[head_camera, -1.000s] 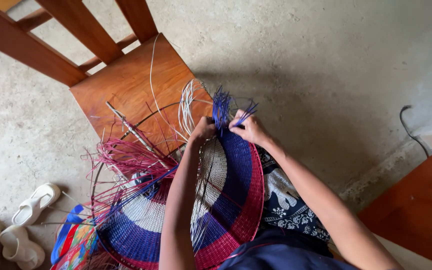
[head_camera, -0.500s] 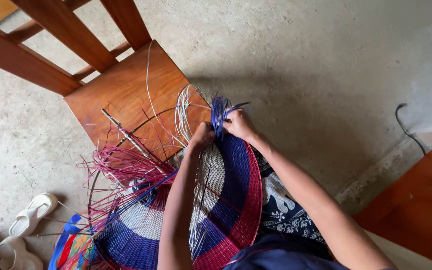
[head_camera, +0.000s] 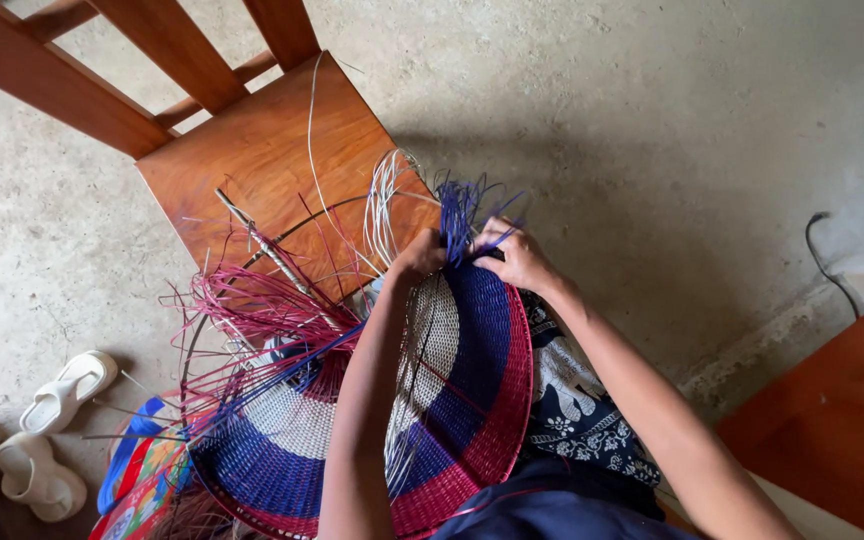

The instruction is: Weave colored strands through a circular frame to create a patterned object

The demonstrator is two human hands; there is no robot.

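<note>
Pinching blue strands at the top edge of a half-woven basket, both hands meeting there: left hand curled closed, right hand with fingers nipped shut on the strands. Basket of blue, white and magenta bands upright in the lap, against a wooden chair. White sandals on concrete floor.

Both forearms are bare with no sleeve to see, the left hand and the right hand carry no glove, ring or watch, and over the lap lies a dark navy cloth with a white pattern of flowers and small figures.
</note>
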